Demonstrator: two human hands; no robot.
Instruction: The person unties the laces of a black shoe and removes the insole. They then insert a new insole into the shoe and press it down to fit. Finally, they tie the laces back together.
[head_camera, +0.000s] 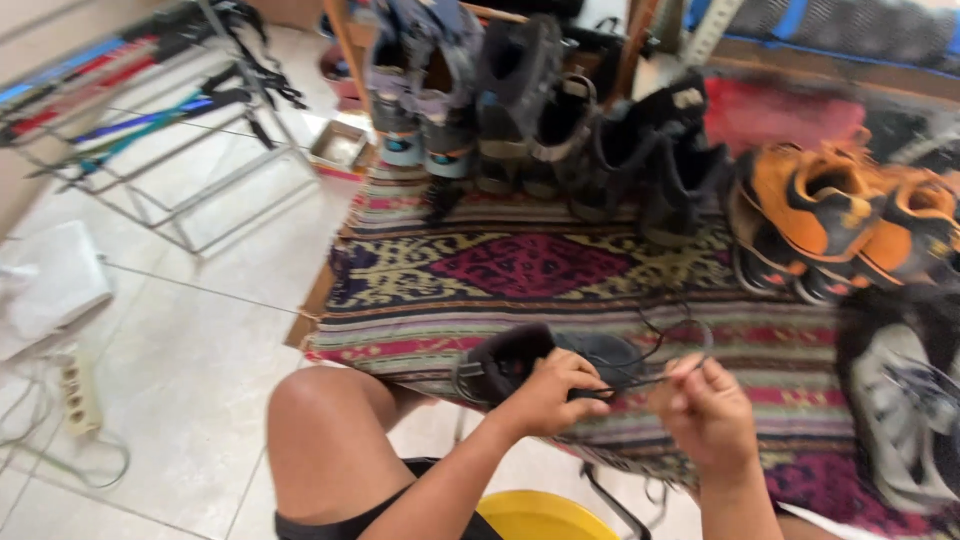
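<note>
Left hand: the left hand (548, 398) lay on top of a black lace-up shoe (545, 362), fingers curled down over the tongue area and pinching the black shoelace (668, 352) against it; closed on shoe and lace together.
Right hand: the right hand (706, 408) was drawn into a loose fist just right of the shoe, thumb and fingers gripping the free end of the shoelace; the lace ran taut between the two hands, with a slack loop arching above them.
Shoe position: it sat low on the patterned woven rug (520, 265), near the rug's front edge and just ahead of the person's bare knee (325, 420), collar opening turned left.
Handling: the shoe looked light, with a padded soft collar and a stiffer sole, so a grip across the tongue or round the collar seemed steadiest; the lace appeared thin, limp and likely to slip, best pinched near its tip.
Around: a row of dark boots and sandals (560, 120) stood along the rug's far edge; orange shoes (830, 215) were at the right; a grey sneaker (905, 420) lay beside the right hand; a yellow round object (540, 515) showed below; a metal rack (190, 150) stood on the pale tiled floor (200, 340) at left.
</note>
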